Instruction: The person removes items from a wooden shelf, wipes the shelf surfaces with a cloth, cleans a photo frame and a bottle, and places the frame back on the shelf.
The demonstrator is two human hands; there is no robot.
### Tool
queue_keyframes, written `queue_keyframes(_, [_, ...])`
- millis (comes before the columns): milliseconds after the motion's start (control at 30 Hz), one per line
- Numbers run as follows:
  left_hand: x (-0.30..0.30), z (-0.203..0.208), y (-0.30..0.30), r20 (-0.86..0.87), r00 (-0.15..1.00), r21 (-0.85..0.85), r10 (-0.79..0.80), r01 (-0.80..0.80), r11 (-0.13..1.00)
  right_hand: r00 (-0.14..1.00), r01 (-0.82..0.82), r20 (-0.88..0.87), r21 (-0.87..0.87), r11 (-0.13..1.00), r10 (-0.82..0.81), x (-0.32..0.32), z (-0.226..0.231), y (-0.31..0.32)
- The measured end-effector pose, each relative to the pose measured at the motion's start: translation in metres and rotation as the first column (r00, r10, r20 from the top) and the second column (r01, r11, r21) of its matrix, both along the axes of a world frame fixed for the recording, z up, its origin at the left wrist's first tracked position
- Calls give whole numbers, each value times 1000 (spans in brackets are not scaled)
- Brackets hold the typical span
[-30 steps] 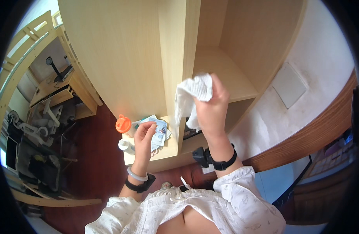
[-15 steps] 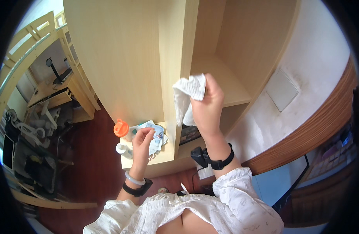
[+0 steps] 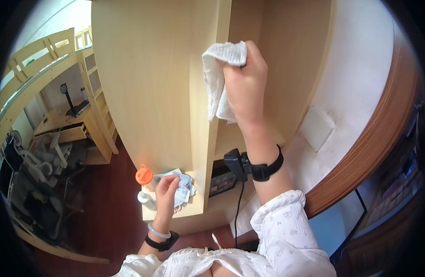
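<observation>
My right hand (image 3: 249,90) is raised in front of the tall pale-wood cabinet (image 3: 150,78), gripping a white cloth (image 3: 215,76). Folded over at the top, the cloth hangs down beside the fingers and partly covers the front edge of the upright panel (image 3: 211,138). Lower and to the left, my left hand (image 3: 166,194) hovers over the low ledge with its fingers curled together and nothing visible in them. Nearest to it are an orange-lidded bottle (image 3: 144,175), a white bottle (image 3: 146,199) and several light-blue packets (image 3: 184,187), partly hidden by the hand.
To the right of the panel are open shelves, with a dark framed item (image 3: 222,180) in the lower one. A wooden bunk bed (image 3: 41,60), a desk (image 3: 62,122) and a dark chair (image 3: 39,194) stand at left. A curved wood edge (image 3: 355,152) runs along the right.
My right hand has lifted the cloth higher along the panel edge. The view has tilted upward, so the ledge items sit lower. My left hand stays curled near the ledge.
</observation>
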State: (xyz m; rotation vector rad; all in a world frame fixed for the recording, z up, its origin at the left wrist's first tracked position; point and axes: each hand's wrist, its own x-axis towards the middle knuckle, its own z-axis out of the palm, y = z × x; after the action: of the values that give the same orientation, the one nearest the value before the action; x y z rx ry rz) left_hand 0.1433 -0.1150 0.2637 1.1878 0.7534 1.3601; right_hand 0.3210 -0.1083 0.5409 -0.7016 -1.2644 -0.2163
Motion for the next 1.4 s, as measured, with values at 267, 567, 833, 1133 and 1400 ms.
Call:
queue_keyframes(267, [-3, -2, -15, 17, 1000, 37, 0, -1, 999, 937, 281, 252, -132, 950, -242, 11, -142, -22])
queue_keyframes(567, [-17, 0, -27, 24, 998, -12, 56, -55, 998, 1000, 17, 22, -200, 980, -12, 3, -118, -14])
queue_keyframes(833, [-25, -10, -19, -23, 997, -64, 80, -81, 995, 939, -311, -230, -255, 916, 255, 2, -132, -25])
queue_keyframes(1133, [-15, -14, -12, -71, 997, -55, 34, -38, 998, 937, -300, -282, -349, 888, 206, 2, -129, -31])
queue_keyframes(1400, [-9, -13, -5, -58, 998, -43, 31, -33, 999, 955, -260, -230, -358, 897, 185, 6, -134, -31])
